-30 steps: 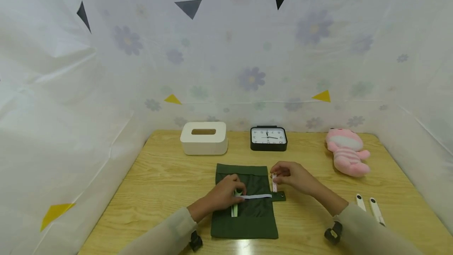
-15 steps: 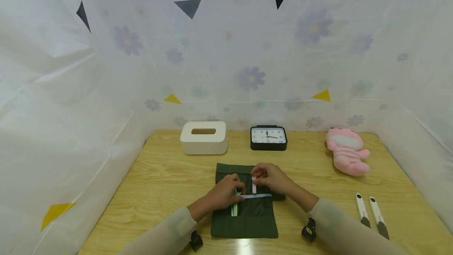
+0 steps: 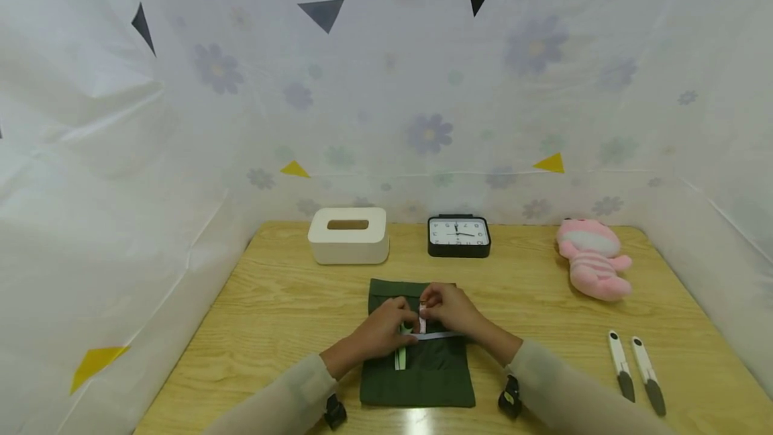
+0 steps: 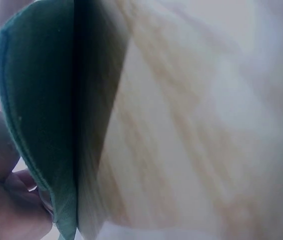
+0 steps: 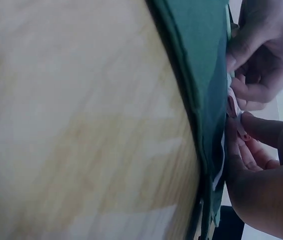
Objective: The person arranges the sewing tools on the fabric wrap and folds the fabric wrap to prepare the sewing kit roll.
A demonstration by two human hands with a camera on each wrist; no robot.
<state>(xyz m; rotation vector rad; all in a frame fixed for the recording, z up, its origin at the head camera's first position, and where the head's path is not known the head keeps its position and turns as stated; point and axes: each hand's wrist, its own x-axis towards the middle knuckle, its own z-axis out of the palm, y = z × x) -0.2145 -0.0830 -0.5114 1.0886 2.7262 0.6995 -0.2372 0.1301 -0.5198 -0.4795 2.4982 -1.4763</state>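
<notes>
A dark green cloth roll-up pouch (image 3: 417, 388) lies spread on the wooden table, a white elastic band (image 3: 439, 335) running across its middle. My left hand (image 3: 384, 329) pinches the band near its left part, beside a slim light-green item (image 3: 400, 358) tucked under the band. Between thumb and fingers, my right hand (image 3: 454, 311) holds a slim pink-and-white item (image 3: 422, 319) upright at the band's upper edge, just right of the left hand. The right wrist view shows this pink item (image 5: 235, 106) between both hands; its exact kind is unclear. In the left wrist view, cloth (image 4: 41, 100) partly covers the hand.
Behind the pouch stand a white tissue box (image 3: 348, 237) and a black-framed clock (image 3: 459, 235). A pink plush toy (image 3: 592, 260) lies at the back right. Two white-and-grey handled tools (image 3: 621, 366) lie at the right, near my right forearm.
My right hand has moved left from beyond the pouch's right edge, bringing the pink-and-white item to the band next to my left hand. The left hand has stayed in place.
</notes>
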